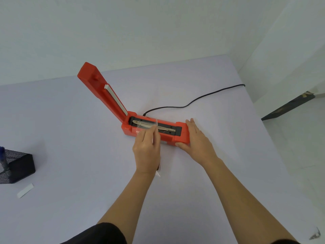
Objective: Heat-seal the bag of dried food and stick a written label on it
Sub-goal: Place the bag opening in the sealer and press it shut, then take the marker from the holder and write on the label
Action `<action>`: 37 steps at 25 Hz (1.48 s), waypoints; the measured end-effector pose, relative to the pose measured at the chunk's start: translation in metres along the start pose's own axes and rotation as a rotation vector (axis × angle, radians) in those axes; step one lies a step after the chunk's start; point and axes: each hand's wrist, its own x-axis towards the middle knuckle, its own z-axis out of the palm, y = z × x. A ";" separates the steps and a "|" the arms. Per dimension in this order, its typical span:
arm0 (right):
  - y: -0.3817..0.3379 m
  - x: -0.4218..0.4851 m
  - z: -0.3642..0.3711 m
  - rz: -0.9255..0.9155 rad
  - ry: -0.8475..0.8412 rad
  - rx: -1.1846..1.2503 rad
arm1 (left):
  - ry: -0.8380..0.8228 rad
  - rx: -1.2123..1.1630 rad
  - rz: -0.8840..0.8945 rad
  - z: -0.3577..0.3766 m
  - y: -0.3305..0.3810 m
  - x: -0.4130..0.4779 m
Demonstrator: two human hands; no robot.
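Orange sealer (pixel 182 137) near the middle of the pale table (pixel 70 138), base lying crosswise, lid (pixel 103 90) hinged up at the base's left end and leaning away to the left, 1 white strip along its underside. Clear bag (pixel 146 125) at the sealer: mouth laid flat over the sealing strip in the base's black channel, toward the left half of it, the rest trailing back toward the person beneath the left hand (pixel 146 150). Almost see-through, so hard to trace; a glint along the top edge, a raised crease by the forefinger, and a brown speck with 1 white corner peeking out beside the left wrist, probably the bag's lower end. Left hand over the base's front edge, fingers curled, thumb and forefinger pinching the film, forefinger tip reaching the channel. Right hand (pixel 197 136) resting flat on the base's right end, fingers straight and close together, thumb along the front face. Black cord (pixel 193 101) from the back of the base, curving off over the table's far right edge. Far left, near the frame edge, a black mesh holder (pixel 19 166) with a blue pen (pixel 2 155) standing in it. Just in front of the holder, well apart from the bag, 1 small white label (pixel 25 190) lying flat on the table.
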 end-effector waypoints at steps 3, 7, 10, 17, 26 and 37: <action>0.001 0.000 0.000 -0.005 0.003 0.005 | 0.040 -0.126 -0.136 -0.013 0.004 0.011; 0.001 -0.001 -0.001 -0.012 0.005 0.012 | 0.061 -0.188 -0.317 -0.032 0.005 0.021; 0.000 -0.001 -0.001 -0.015 0.009 0.016 | 0.056 -0.244 -0.408 -0.041 0.003 0.026; 0.000 0.000 0.000 -0.013 0.008 0.013 | 0.051 -0.225 -0.312 -0.058 -0.005 0.031; -0.004 -0.003 -0.001 -0.012 0.013 0.030 | 0.086 -0.266 -0.289 -0.081 -0.016 0.034; -0.047 -0.029 -0.006 -0.129 0.077 0.273 | -0.166 -0.582 -0.558 -0.141 -0.016 0.039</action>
